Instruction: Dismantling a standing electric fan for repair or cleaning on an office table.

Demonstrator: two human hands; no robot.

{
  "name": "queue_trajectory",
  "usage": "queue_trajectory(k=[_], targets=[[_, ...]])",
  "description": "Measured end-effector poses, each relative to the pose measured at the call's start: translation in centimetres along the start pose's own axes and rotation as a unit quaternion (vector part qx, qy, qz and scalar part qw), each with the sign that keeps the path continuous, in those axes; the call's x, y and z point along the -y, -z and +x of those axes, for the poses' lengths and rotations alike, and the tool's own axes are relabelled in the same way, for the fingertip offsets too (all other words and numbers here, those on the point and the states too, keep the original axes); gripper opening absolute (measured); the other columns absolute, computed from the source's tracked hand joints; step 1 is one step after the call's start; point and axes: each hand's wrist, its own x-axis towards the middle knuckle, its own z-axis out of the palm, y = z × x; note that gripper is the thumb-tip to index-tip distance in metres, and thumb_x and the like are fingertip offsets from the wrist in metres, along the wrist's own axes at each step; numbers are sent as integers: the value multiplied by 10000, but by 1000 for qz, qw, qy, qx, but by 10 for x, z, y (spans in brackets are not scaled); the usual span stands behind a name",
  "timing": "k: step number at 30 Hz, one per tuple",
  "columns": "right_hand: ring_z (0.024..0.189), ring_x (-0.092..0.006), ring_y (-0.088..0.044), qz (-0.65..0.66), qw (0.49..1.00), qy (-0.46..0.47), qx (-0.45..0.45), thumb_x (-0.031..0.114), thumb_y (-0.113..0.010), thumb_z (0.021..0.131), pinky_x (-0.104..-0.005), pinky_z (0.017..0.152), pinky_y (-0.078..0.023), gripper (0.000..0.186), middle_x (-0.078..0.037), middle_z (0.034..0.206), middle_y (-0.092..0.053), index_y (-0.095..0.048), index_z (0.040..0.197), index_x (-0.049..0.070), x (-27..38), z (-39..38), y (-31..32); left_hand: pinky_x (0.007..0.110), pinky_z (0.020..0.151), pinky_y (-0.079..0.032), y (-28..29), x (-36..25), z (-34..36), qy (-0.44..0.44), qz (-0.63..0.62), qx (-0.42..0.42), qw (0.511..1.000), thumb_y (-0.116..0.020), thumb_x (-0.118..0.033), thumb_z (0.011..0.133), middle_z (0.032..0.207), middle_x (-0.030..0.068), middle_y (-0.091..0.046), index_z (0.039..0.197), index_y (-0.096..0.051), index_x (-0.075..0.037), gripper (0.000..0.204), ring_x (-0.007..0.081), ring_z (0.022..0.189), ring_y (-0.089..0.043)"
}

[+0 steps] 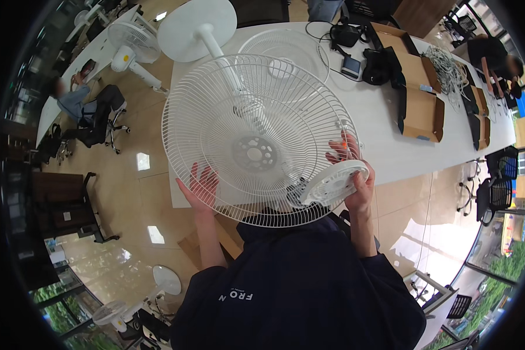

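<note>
A round white wire fan guard (227, 128) fills the middle, tilted over the table's near edge. My left hand (199, 188) grips its lower left rim, fingers spread behind the wires. My right hand (356, 178) holds the right rim and a round white plastic part (329, 185), with dark, indistinct bits beside it at the guard's lower right. Behind the guard stand a white fan pole and round base (195, 29). A second white guard (302, 46) lies flat on the white table (382, 157).
Open cardboard boxes (420, 114), a cable pile (446, 70) and black devices (376, 64) occupy the table's right. A seated person (76, 96) is at a left desk near another fan (131, 46); another person (490, 58) is far right. Office chairs (496, 186) stand around.
</note>
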Motion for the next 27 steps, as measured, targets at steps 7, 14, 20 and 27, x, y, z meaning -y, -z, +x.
queue_trajectory(k=[7, 14, 20, 27], targets=[[1276, -467, -414, -91, 977, 104, 163, 287, -773, 687, -608, 1041, -294, 240, -282, 1398, -404, -725, 718, 54, 22, 23, 3, 506, 1033, -350, 13, -12, 41, -147, 105, -8, 983, -350, -592, 941, 1407, 214, -352, 1395, -348, -58, 701, 376, 1269, -384], [1296, -461, -389, -323, 828, 277, 367, 208, -729, 707, -596, 1059, -285, 190, -77, 1347, -534, -762, 878, 130, 29, 47, -6, 530, 1109, -239, -29, -48, 35, -90, -254, 366, 891, -363, -549, 943, 1477, 222, -275, 1387, -351, -42, 673, 397, 1347, -297], [1375, -434, -271, -363, 889, 203, 194, 224, -724, 747, -524, 1113, -239, 260, -152, 1413, -449, -737, 941, 51, -7, 39, -13, 509, 1130, -214, -22, -65, 43, -77, -323, 262, 906, -335, -567, 942, 1472, 223, -291, 1408, -331, -53, 694, 376, 1361, -286], [1390, -384, -264, -382, 913, 129, 59, 274, -703, 816, -481, 1122, -227, 330, -199, 1429, -411, -705, 999, -1, -19, 21, -36, 485, 1155, -185, -3, -72, 57, -20, -385, 138, 912, -303, -588, 940, 1466, 224, -310, 1432, -308, -65, 718, 352, 1378, -274]])
